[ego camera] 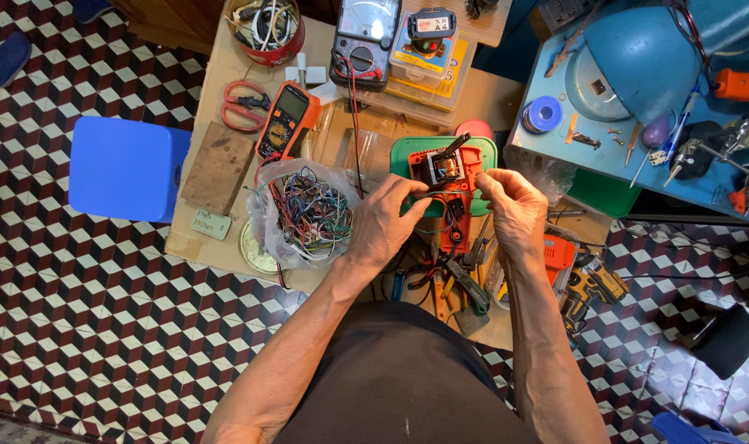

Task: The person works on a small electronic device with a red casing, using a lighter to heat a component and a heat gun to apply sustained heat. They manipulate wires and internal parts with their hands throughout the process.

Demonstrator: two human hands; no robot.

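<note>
A: Start big. What carries it all?

B: A cardboard-topped table [218,62], crowded from edge to edge. Off its left edge stands a blue stool [127,168]; a blue workbench [555,136] butts against its right side.

A: And on the table itself?

B: Near the left edge, a wooden block [218,168]. Beside it, toward the middle, a clear bag of coloured wires [304,214]. At the far edge sit an analog meter [366,37] and a red tin of cables [263,29]; an orange multimeter [285,119] and red scissors [243,103] lie between those and the bag.

A: The piece being worked on?

B: An orange circuit board [448,185] with a small transformer on it, lying over a green tray [403,152] at the middle of the table, toward the right.

A: The hands?

B: Left hand [384,222] pinches one end of a thin dark wire [442,194] just over the board; right hand [512,205] pinches the other, fingers narrow. Both closed on it.

A: So what step?

B: I'd judge the wire is being positioned across the board. Seating it would call for steady, fine fingertip control among close-packed parts.
</note>
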